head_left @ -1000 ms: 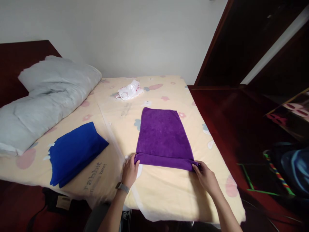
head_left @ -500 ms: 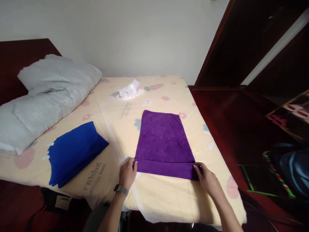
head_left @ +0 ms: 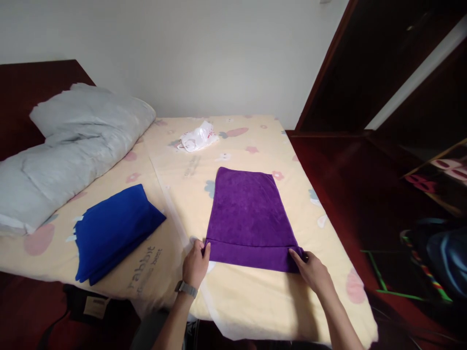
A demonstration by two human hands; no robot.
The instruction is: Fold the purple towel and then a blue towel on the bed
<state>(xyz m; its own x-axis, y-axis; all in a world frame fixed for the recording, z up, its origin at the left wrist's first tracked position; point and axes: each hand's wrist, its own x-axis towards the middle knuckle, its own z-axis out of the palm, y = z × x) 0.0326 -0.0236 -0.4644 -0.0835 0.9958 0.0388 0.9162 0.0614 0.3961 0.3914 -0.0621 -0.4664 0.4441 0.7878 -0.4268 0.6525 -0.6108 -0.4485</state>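
A purple towel [head_left: 251, 209] lies flat on the bed, its near edge folded over into a band. My left hand [head_left: 196, 262], with a watch on the wrist, pinches the left end of that fold between thumb and fingers. At the right end of the band, my right hand [head_left: 310, 270] grips the corner, its thumb on top of the cloth. A stack of folded blue cloth [head_left: 116, 231] rests to the left of the towel.
The bed [head_left: 262, 311] has a patterned cream sheet. A crumpled white plastic bag [head_left: 199, 137] lies toward the wall, and a grey quilt [head_left: 80, 141] is heaped at the left. Pink slippers [head_left: 452, 167] and dark bags stand on the right.
The right thumb has moved slightly inward over the folded band. The whole view has shifted a little; both hands keep hold of the towel.
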